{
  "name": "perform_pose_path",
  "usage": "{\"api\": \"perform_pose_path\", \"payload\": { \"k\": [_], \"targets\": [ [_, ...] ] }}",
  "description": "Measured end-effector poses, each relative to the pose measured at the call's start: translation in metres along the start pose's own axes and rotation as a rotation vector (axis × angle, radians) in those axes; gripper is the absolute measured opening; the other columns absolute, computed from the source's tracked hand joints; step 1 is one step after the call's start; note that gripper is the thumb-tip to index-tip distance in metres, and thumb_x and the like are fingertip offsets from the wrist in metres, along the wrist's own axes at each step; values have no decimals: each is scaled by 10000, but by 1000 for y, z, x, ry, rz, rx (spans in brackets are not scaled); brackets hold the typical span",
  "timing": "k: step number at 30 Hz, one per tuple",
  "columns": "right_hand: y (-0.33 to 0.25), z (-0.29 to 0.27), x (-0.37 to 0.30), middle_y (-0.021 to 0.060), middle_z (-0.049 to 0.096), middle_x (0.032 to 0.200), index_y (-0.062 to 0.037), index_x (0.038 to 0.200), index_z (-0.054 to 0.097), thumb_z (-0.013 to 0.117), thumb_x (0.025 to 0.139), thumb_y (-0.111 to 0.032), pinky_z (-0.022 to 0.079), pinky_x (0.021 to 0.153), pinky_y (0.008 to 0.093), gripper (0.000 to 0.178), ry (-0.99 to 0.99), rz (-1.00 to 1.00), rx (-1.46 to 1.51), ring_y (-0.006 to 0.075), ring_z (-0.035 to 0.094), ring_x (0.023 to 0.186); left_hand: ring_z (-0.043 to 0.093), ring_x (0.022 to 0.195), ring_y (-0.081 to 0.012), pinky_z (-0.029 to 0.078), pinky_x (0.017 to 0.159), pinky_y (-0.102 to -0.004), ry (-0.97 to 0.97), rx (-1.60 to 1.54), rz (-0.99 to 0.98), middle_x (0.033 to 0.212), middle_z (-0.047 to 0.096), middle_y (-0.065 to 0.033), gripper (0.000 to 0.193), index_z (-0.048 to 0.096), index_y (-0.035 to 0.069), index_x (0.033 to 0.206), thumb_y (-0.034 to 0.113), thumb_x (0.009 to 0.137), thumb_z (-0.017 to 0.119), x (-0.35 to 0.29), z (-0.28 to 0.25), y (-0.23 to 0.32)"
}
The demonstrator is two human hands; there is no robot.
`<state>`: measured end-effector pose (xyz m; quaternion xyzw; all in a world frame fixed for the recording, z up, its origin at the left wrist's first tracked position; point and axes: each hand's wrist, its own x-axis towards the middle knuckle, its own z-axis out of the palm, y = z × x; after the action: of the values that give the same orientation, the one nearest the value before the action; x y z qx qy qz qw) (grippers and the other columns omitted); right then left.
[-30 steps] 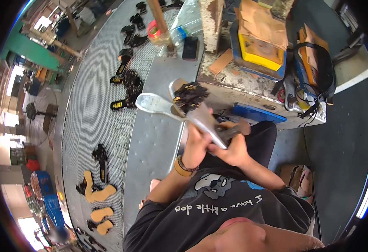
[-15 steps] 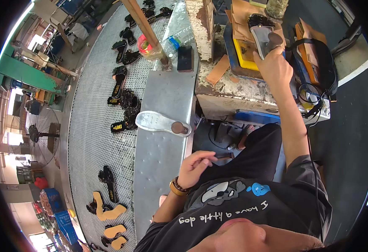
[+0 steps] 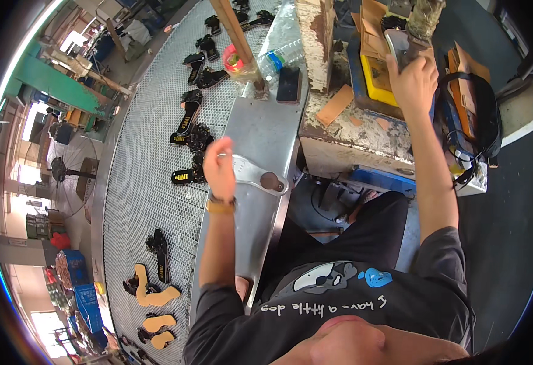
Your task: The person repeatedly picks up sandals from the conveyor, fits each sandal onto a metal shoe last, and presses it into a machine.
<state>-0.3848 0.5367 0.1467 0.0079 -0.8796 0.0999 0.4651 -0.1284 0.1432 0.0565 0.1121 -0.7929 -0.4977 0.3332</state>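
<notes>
My right hand (image 3: 413,85) reaches to the far right and is closed round the near end of a silver sole-shaped plate (image 3: 396,44). A black sandal strap (image 3: 393,22) shows at that plate's far end, beneath a cylindrical post (image 3: 425,19). My left hand (image 3: 219,171) is raised over the bench's left edge, fingers partly bent and nothing seen in them. It covers part of a second silver sole-shaped plate (image 3: 251,173) with a brown round knob (image 3: 272,181). Just beyond that hand, black sandals (image 3: 187,176) lie on the mesh.
The mesh belt (image 3: 138,182) carries several black sandals and tan soles (image 3: 158,297). A wooden post (image 3: 236,38), a plastic bottle (image 3: 278,59) and a phone (image 3: 289,84) are at the metal bench's (image 3: 260,118) far end. A yellow block (image 3: 378,82) and a black bag (image 3: 482,112) are at right.
My left hand has moved from near my lap forward and left, over the silver plate and beside the sandals. My right hand has pushed its plate farther away, under the post.
</notes>
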Motion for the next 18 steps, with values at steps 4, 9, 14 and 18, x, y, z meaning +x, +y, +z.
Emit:
{"api": "perform_pose_path", "payload": {
  "k": [4,9,14,18],
  "targets": [
    [-5,-11,3,243,652,1200,89,1061,673,732,908,-487,486,1023,492,599,109,-96,124,453,582,1180,453,1411,-442,363,1186,-537,223,688,-180,1549,443,-284,894,346,-33,1568,353,892,785,76,-64,-123],
    [-5,-16,13,217,703,1047,63,883,719,721,889,-352,533,931,469,415,102,-99,153,413,642,1031,444,1440,-477,378,1192,-550,241,1025,-588,1543,442,-343,1399,110,3,1652,693,689,854,85,-72,-178],
    [2,-23,15,207,689,978,49,824,696,703,874,-285,547,877,475,338,56,-36,99,412,646,959,480,1384,-512,409,1164,-555,2,977,-769,1485,489,-348,1046,334,-16,1561,520,819,841,98,-56,-149],
    [1,-22,17,200,688,966,44,811,690,696,874,-271,551,868,471,320,79,-52,108,408,648,952,624,1203,-494,504,1070,-488,409,662,-563,1330,607,-333,789,483,-81,1386,337,840,869,110,-78,-182]
  ]
}}
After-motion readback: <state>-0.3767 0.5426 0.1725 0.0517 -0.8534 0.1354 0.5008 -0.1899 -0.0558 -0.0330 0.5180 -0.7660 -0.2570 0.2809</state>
